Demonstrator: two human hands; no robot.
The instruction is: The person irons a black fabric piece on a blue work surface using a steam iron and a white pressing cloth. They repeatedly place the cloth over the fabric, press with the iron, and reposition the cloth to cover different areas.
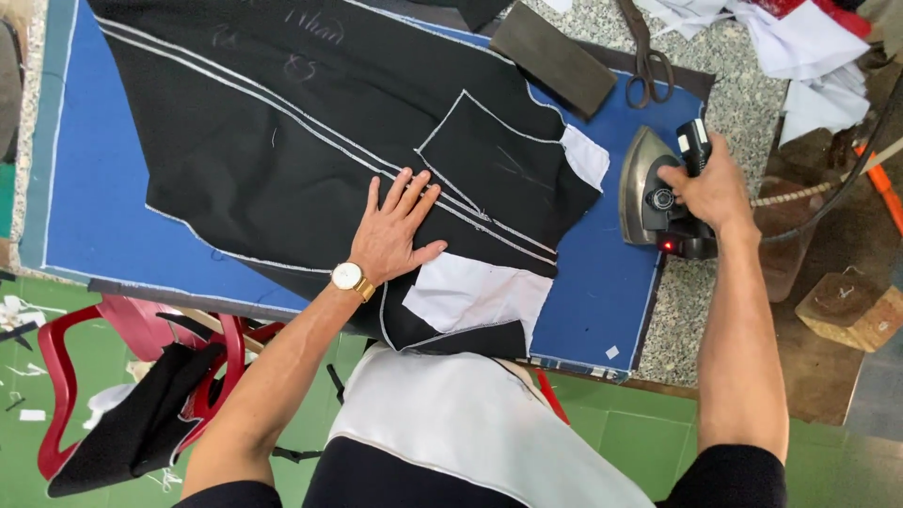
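Black cloth (pixel 310 132) with chalk lines lies spread on the blue pad (pixel 94 188) of the table (pixel 743 85), and my left hand (pixel 393 230) presses flat on it, fingers open and stretched. My right hand (pixel 712 191) is closed around the handle of the iron (pixel 658 193), which rests on the pad's edge, well apart from my left hand. Beyond the iron lie scissors (pixel 646 56) and a dark block (pixel 553 58). White lining (pixel 475 293) sits just beside my left wrist.
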